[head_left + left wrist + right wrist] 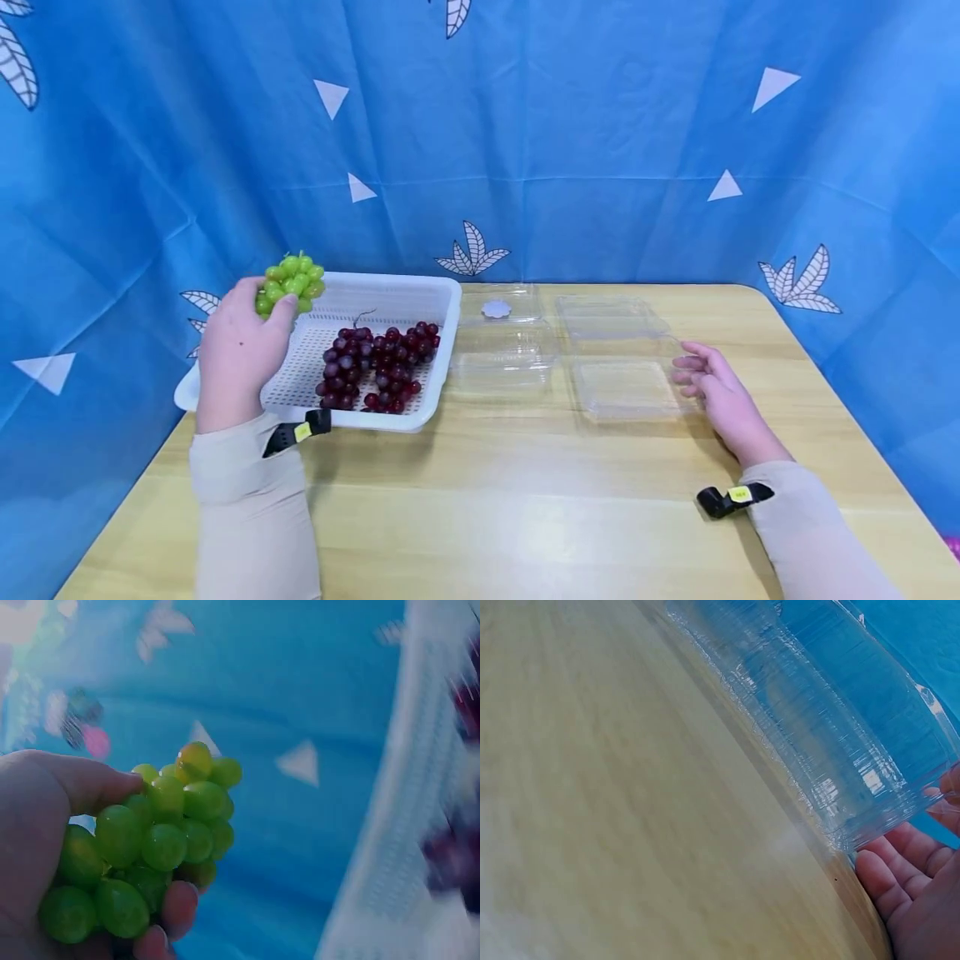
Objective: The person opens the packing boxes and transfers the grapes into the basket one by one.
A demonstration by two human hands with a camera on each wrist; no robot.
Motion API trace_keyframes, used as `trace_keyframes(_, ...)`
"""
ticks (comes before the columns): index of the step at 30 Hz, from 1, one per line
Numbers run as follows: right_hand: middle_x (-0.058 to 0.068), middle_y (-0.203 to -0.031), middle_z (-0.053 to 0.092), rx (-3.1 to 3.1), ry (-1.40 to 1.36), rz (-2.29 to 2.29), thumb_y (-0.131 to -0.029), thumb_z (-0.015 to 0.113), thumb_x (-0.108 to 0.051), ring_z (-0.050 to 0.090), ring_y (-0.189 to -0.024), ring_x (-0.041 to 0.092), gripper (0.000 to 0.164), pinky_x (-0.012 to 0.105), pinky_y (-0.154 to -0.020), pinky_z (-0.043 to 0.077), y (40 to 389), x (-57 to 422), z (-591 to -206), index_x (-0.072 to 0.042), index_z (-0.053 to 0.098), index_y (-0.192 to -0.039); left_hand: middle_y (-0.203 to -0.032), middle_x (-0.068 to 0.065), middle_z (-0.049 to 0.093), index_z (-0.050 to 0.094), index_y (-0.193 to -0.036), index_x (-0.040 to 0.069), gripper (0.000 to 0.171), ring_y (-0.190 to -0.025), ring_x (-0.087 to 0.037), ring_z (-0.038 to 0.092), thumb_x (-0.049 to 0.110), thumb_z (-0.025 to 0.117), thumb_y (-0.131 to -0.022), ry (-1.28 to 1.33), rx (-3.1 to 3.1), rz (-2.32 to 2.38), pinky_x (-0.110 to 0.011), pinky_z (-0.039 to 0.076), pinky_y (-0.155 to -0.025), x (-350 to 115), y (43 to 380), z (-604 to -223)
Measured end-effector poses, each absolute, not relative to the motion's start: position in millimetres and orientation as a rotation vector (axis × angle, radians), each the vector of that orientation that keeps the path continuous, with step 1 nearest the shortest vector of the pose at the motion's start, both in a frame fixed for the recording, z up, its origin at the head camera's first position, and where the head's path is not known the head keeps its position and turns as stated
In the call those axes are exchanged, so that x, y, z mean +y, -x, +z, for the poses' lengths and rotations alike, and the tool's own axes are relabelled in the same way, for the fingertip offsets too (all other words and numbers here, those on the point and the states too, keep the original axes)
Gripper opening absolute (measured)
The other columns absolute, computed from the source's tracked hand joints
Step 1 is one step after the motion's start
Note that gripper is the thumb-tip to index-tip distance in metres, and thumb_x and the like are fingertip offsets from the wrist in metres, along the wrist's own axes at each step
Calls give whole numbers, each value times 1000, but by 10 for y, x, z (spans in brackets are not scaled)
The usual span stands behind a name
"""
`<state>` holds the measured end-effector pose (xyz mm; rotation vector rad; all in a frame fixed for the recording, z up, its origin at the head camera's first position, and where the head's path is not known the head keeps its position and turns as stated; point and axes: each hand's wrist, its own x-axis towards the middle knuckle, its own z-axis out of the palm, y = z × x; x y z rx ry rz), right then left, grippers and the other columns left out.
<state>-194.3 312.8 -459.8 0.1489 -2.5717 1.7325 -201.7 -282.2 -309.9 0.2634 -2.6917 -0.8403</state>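
My left hand point(243, 350) grips a small bunch of green grapes point(294, 282) and holds it up over the left end of a white basket point(448, 342). In the left wrist view the thumb and fingers wrap the green grapes point(169, 832) from both sides. Bunches of dark red grapes point(343, 367) lie in the right part of the basket. Beside the right edge of an open clear plastic container point(622, 387) is my right hand point(716, 392), fingers loosely bent. The right wrist view has its fingertips right at the end of the clear container point(817, 750).
Another clear plastic container point(502, 354) with a pale round label point(496, 309) stands open between the basket and the right container. All rest on a light wooden table point(510, 500). A blue patterned curtain point(600, 125) hangs behind and at both sides.
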Motion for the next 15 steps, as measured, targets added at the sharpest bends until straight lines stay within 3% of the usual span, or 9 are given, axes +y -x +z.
trace_keyframes(8,23,-142,43,-2606,-137,1731,-103,22,-2,54,-115,18,57,19,-85,49,1890,3217,-4585,-4,18,-160,-132,-33,48,25,-156,-4,78,-109,-48,47,54,37,-105,-358,-2929,-922,-60,45,-77,-3113,2092,-3329)
trace_keyframes(13,23,-141,44,-2591,-107,1736,-101,23,0,56,-113,16,59,19,-84,49,1860,3242,-4600,-3,19,-159,-131,-32,47,23,-156,-4,79,-108,-46,49,54,39,-105,-363,-2984,-1013,-54,49,-74,-3085,2116,-3314)
trace_keyframes(15,24,-140,44,-2578,-121,1737,-101,23,2,56,-111,15,58,19,-83,50,1851,3251,-4623,-1,20,-158,-134,-33,46,22,-157,-3,80,-110,-48,49,56,38,-104,-400,-2972,-1034,-57,50,-75,-3077,2116,-3300)
